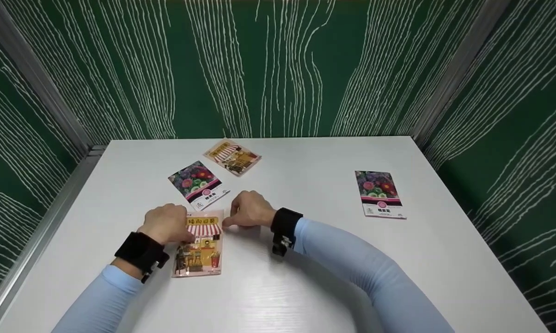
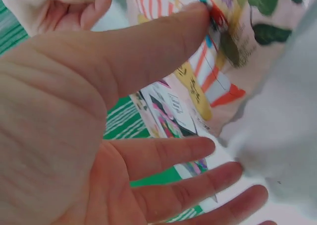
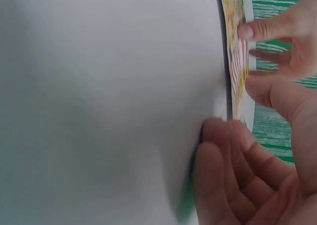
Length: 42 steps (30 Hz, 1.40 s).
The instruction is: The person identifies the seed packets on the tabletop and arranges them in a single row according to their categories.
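Observation:
A pink and yellow seed packet (image 1: 198, 254) with a striped awning picture lies on the white table (image 1: 301, 286), a little left of the middle. My left hand (image 1: 164, 224) is at its left side. In the left wrist view the straight thumb (image 2: 163, 41) lies on the packet's printed face (image 2: 233, 61), while the other fingers (image 2: 188, 195) spread out straight. My right hand (image 1: 250, 210) is at the packet's upper right edge. In the right wrist view its thumb (image 3: 267, 88) is beside the packet (image 3: 237, 61), apart from the loosely bent fingers (image 3: 213, 160).
Just behind lies a flower-picture packet (image 1: 197, 182), tilted, and beyond it a second awning packet (image 1: 233, 157) near the table's back edge. Another flower-picture packet (image 1: 380, 194) lies at the right. Green walls with white lines (image 1: 278, 69) enclose the table's back and sides.

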Motion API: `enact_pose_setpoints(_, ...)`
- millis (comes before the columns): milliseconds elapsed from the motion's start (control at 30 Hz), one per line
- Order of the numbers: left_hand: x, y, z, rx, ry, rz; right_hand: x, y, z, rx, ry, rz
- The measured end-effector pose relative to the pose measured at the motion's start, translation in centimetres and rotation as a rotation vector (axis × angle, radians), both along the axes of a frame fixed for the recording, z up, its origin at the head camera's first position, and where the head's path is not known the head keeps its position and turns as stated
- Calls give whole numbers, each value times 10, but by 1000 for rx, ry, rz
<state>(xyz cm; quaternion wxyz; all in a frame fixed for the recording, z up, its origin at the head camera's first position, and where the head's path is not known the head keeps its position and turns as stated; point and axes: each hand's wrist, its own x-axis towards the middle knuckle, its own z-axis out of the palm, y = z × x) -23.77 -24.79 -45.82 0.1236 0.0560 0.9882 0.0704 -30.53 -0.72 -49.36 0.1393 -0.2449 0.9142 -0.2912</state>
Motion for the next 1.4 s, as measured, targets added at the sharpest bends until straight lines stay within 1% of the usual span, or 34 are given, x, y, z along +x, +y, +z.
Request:
enact_pose_setpoints(33,1,0,0,0,5,6,-4,2,2,3,29,-17)
enact_pose_setpoints(133,1,1,2,17,25,21,-17,10,7,17,80,-83)
enact_pose_setpoints(200,1,2,3,36,61,22,-26,16,11,25,103,-131)
enact_pose_setpoints(367,-1,7,1,82,172,1,-46,28,18,20,112,-237)
enact_pose_setpoints(467,-3,12,-1,89,219,-9,-57,32,21,2,104,-286)
enact_pose_setpoints(533,-5,16,-2,93,225,-9,-64,33,21,-4,102,-313)
enact_pose_setpoints(667,-9,26,-4,102,211,-27,-76,34,19,33,125,-341)
enact_pose_setpoints(700,-9,28,-4,106,211,-39,-78,35,18,38,129,-339)
enact_pose_setpoints(767,-9,31,-4,115,218,-70,-84,35,16,58,141,-307)
enact_pose_setpoints(867,-7,33,-4,127,238,-103,-91,35,14,92,151,-216)
enact_pose_setpoints(933,-6,33,-5,132,241,-113,-95,34,13,128,155,-154)
enact_pose_setpoints(1000,-5,33,-7,136,243,-117,-98,32,12,169,153,-118)
enact_pose_setpoints(1200,-1,35,-12,160,231,-136,-104,24,6,288,163,-87)
enact_pose_setpoints(1400,0,39,-14,199,211,-183,-106,14,2,364,142,-93)
